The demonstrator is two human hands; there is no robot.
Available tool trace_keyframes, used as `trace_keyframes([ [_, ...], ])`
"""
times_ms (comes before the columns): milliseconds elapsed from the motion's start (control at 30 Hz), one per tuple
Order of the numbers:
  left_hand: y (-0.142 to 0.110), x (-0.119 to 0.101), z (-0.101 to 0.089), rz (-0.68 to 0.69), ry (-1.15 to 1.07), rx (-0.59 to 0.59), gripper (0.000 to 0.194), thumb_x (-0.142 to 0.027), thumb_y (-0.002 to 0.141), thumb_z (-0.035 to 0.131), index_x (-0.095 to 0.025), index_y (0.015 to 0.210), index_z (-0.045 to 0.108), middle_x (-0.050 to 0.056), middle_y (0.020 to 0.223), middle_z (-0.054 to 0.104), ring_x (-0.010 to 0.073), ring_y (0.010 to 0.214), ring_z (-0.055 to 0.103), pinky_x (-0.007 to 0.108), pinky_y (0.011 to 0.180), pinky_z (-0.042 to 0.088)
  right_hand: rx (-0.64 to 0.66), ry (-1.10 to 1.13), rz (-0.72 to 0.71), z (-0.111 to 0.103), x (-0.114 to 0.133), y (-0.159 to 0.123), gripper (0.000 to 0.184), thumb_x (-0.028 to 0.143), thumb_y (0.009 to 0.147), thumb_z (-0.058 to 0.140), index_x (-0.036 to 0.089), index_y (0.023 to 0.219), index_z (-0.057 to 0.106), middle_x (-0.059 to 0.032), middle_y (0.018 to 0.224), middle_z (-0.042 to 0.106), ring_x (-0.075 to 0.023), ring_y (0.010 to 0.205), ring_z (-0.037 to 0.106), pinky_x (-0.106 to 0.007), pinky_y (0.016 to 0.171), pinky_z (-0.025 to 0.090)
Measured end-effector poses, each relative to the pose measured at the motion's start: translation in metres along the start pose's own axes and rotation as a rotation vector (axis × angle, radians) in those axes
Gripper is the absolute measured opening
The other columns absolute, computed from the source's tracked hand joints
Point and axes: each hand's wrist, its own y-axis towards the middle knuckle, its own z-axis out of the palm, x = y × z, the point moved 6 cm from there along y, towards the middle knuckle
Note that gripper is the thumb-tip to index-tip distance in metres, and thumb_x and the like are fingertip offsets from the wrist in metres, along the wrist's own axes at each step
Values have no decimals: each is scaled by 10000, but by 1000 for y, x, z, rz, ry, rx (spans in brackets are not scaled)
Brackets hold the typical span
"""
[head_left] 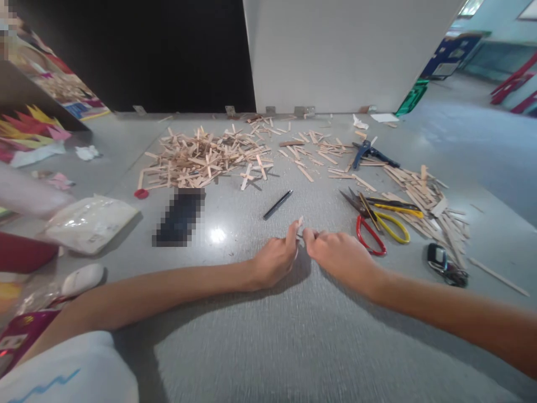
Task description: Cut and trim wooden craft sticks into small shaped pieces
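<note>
My left hand (pixel 277 258) is closed in a pinch near the middle of the table, with the pale tip of a small wooden stick (pixel 300 221) showing above its fingers. Right beside it, my right hand (pixel 340 254) is closed, fingers curled; a thin, greyish end pokes out toward the left hand, too small to name. A black pen (pixel 278 205) lies just beyond both hands. To the right are red-and-yellow-handled scissors (pixel 371 226), with a yellow-and-black cutter (pixel 396 207) behind them.
Beyond the hands lies a heap of wooden sticks (pixel 201 159), with more sticks (pixel 419 190) at right. Blue pliers (pixel 371 154), keys (pixel 447 266), a blurred dark rectangle (pixel 179 218), a plastic packet (pixel 92 224) and a white mouse (pixel 84 280) surround the workspace. A hinged panel (pixel 335 56) stands behind.
</note>
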Motion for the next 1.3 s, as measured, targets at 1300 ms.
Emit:
trace_keyframes([
  [1300, -2, -3, -25, 74, -479, -221, 618, -113, 1040, 332, -122, 1636, 171, -24, 807, 652, 117, 618, 576, 217, 646, 494, -361, -46, 34, 7, -12, -30, 297, -4, 997, 439, 126, 1021, 705, -85, 730, 702, -227, 598, 699, -292, 471, 349],
])
